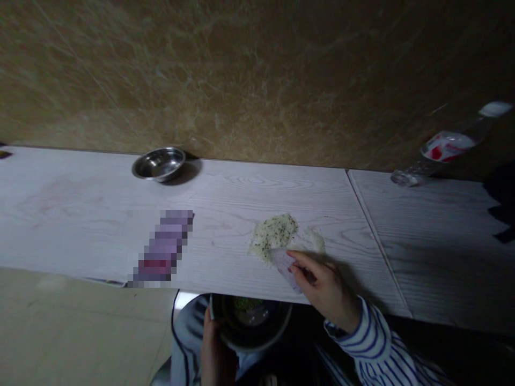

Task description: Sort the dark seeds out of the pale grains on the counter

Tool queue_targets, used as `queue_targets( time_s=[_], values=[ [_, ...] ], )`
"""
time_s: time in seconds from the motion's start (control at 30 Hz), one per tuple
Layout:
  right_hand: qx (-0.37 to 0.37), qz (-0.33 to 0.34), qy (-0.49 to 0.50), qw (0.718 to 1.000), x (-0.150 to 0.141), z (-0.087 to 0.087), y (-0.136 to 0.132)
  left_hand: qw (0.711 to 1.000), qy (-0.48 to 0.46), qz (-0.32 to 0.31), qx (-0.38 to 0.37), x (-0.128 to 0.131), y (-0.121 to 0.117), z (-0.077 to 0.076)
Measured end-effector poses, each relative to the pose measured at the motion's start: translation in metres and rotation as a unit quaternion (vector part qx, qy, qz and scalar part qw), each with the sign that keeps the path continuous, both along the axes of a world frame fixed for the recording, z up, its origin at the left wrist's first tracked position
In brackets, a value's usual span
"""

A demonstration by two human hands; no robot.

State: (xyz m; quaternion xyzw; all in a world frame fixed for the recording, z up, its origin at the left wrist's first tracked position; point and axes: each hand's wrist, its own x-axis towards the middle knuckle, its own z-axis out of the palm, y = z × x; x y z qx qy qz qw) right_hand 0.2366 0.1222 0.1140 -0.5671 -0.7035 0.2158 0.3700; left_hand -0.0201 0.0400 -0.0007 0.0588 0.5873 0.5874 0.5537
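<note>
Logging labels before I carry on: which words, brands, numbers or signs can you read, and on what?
No text can be read.
Bottle label: red and white, too blurred to read.
Pixelated purple item: masked by blocks, so any writing on it is unreadable.

with our right hand point(328, 287) we pinch a pale sheet point(284, 264) at a heap of white, dark-flecked grains point(277, 233) on the table point(225, 257). our left hand point(216, 346) holds a bowl point(263, 342) below the table's edge
</note>
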Motion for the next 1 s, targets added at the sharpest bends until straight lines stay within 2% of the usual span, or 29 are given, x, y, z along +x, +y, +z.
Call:
queue_targets(
  time_s=[0.13,0.2,0.33,0.43,0.57,0.73,0.9,1.0],
  values=[
    [0.014,0.020,0.001,1.000,-0.001,0.006,-0.002,1.000,-0.009,-0.002,-0.028,0.002,0.001,0.006],
    [0.019,0.040,0.002,0.999,-0.001,0.008,-0.001,0.999,0.032,0.031,-0.026,0.006,0.002,0.008],
    [0.039,0.083,-0.011,0.996,-0.005,0.007,0.002,0.999,0.024,0.025,-0.018,0.012,0.004,0.010],
    [0.041,0.083,-0.026,0.995,-0.003,0.008,0.009,0.999,0.027,0.022,-0.012,0.013,0.005,0.011],
    [0.034,0.064,-0.050,0.996,0.010,0.012,0.022,0.998,0.052,0.022,-0.007,0.013,0.006,0.013],
    [-0.001,0.032,-0.048,0.998,0.026,0.016,0.034,0.999,0.008,0.030,-0.024,0.012,0.009,0.014],
    [-0.064,-0.047,0.023,0.997,0.047,0.014,0.053,0.997,-0.067,0.006,-0.022,0.003,0.007,0.007],
    [-0.076,-0.093,0.068,0.990,0.064,0.014,0.071,0.998,-0.060,0.018,-0.032,0.003,0.006,0.002]
  ],
)
